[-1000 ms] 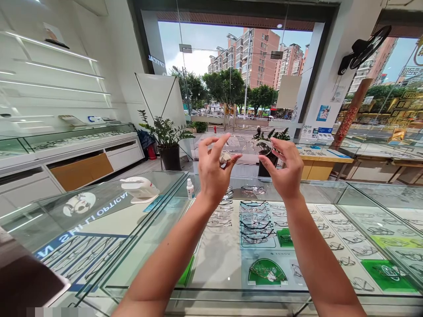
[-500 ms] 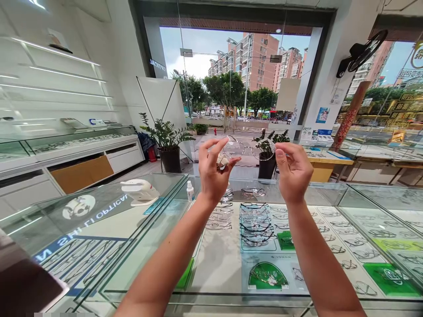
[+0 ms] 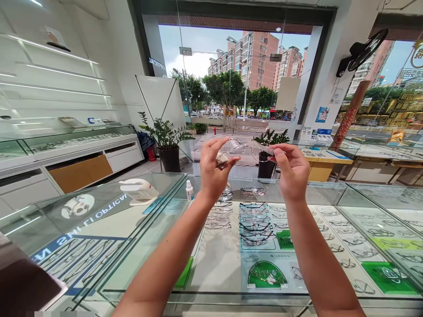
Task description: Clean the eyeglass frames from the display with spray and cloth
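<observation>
A pair of thin-rimmed eyeglasses (image 3: 262,152) with clear lenses is held up between both hands, above the glass counter. My left hand (image 3: 216,165) grips the left lens side between thumb and fingers, and a crumpled whitish cloth (image 3: 222,159) is tucked in its palm. My right hand (image 3: 292,169) pinches the right end of the frame between thumb and curled fingers. Below, rows of eyeglass frames (image 3: 257,226) lie inside the glass display case (image 3: 216,259).
A white bottle (image 3: 189,191) and a white device (image 3: 140,190) stand on the counter to the left. Potted plants (image 3: 170,158) stand beyond it, before the glass doors. A dark object with a pale edge juts in at lower left.
My right hand has shifted slightly left and the eyeglasses have tilted, with their right lens now looking flatter. My left hand has hardly moved.
</observation>
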`<state>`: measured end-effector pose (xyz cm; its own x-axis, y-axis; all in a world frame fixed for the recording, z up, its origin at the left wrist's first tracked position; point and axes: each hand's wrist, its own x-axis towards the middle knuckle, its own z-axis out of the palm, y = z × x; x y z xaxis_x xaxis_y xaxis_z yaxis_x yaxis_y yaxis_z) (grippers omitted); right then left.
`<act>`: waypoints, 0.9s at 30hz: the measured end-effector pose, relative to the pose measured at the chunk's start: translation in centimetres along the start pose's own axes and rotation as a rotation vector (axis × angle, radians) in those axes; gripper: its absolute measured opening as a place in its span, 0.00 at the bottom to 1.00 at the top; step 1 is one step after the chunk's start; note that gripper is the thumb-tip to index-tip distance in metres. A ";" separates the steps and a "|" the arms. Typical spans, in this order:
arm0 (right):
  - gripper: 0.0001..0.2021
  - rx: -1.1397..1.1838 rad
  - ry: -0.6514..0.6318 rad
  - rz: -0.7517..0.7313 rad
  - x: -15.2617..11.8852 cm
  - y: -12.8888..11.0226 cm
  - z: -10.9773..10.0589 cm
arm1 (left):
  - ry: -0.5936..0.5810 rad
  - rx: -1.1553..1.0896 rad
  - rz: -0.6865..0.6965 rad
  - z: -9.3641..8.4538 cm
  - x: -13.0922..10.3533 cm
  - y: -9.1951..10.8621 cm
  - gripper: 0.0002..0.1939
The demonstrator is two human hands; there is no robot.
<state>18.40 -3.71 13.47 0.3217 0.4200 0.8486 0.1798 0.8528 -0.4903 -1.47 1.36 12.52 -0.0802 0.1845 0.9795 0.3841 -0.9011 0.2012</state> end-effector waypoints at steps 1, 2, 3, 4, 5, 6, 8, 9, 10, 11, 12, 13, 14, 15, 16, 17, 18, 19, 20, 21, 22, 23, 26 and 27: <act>0.11 -0.008 -0.008 0.002 0.0 0.1 0.0 | -0.004 0.003 -0.005 0.0 0.0 0.0 0.27; 0.11 -0.012 -0.018 0.003 0.0 0.1 -0.1 | -0.006 0.002 -0.009 0.0 0.0 0.0 0.27; 0.11 -0.010 -0.028 0.003 0.1 0.2 -0.1 | -0.010 -0.002 -0.012 0.1 0.0 0.0 0.26; 0.11 -0.002 -0.035 0.005 0.1 0.2 -0.1 | -0.013 -0.008 -0.013 0.1 0.0 0.0 0.26; 0.11 0.012 -0.040 0.010 0.1 0.2 -0.1 | -0.016 -0.016 -0.017 0.1 0.0 0.0 0.26; 0.10 0.033 -0.041 0.019 0.1 0.2 -0.1 | -0.023 -0.024 -0.022 0.1 0.0 0.0 0.26; 0.09 0.092 -0.034 0.051 0.1 0.1 0.0 | -0.038 -0.038 -0.031 0.1 0.0 0.0 0.26; 0.09 0.121 -0.027 0.072 0.1 0.1 0.0 | -0.046 -0.044 -0.035 0.1 0.0 0.0 0.25; 0.09 0.143 -0.020 0.094 0.1 0.1 0.0 | -0.051 -0.049 -0.037 0.2 -0.1 -0.1 0.25; 0.10 0.155 -0.014 0.113 0.1 0.1 0.1 | -0.054 -0.053 -0.037 0.2 -0.1 -0.2 0.25; 0.10 0.157 -0.008 0.125 0.1 0.2 0.1 | -0.055 -0.056 -0.033 0.3 -0.2 -0.3 0.26; 0.10 0.149 -0.004 0.128 0.1 0.4 0.1 | -0.053 -0.058 -0.029 0.3 -0.2 -0.3 0.26; 0.11 0.136 -0.004 0.124 0.1 0.5 0.1 | -0.052 -0.061 -0.027 0.3 -0.3 -0.4 0.26; 0.11 0.120 -0.007 0.115 0.1 0.7 0.0 | -0.049 -0.063 -0.024 0.4 -0.3 -0.5 0.27; 0.11 0.106 -0.012 0.105 0.1 0.9 0.0 | -0.047 -0.065 -0.023 0.4 -0.3 -0.5 0.27; 0.11 0.094 -0.020 0.098 0.0 1.1 0.0 | -0.044 -0.065 -0.023 0.4 -0.3 -0.5 0.28; 0.11 0.087 -0.027 0.094 0.0 1.3 0.0 | -0.043 -0.062 -0.022 0.3 -0.2 -0.5 0.28; 0.11 0.087 -0.032 0.093 0.1 1.4 0.0 | -0.042 -0.056 -0.018 0.2 -0.2 -0.5 0.28; 0.10 0.089 -0.033 0.090 0.1 1.4 0.0 | -0.043 -0.045 -0.008 0.1 0.0 -0.5 0.28; 0.10 0.086 -0.030 0.080 0.1 1.3 -0.1 | -0.046 -0.030 0.005 -0.1 0.1 -0.5 0.27; 0.09 0.067 -0.025 0.059 0.1 1.2 -0.2 | -0.055 -0.010 0.020 -0.2 0.2 -0.6 0.27; 0.09 0.023 -0.020 0.024 0.1 0.9 -0.3 | -0.067 0.015 0.037 -0.4 0.4 -0.6 0.27; 0.09 -0.245 -0.039 -0.135 0.2 -0.2 -0.7 | -0.137 0.099 0.088 -0.8 0.7 -0.4 0.26; 0.09 -0.338 -0.063 -0.184 0.3 -0.6 -0.8 | -0.167 0.128 0.100 -0.9 0.7 -0.3 0.25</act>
<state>19.16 -4.39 13.82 0.1993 0.2965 0.9340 0.5290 0.7698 -0.3572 -2.49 1.37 13.12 0.1135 0.1685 0.9791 0.4971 -0.8629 0.0909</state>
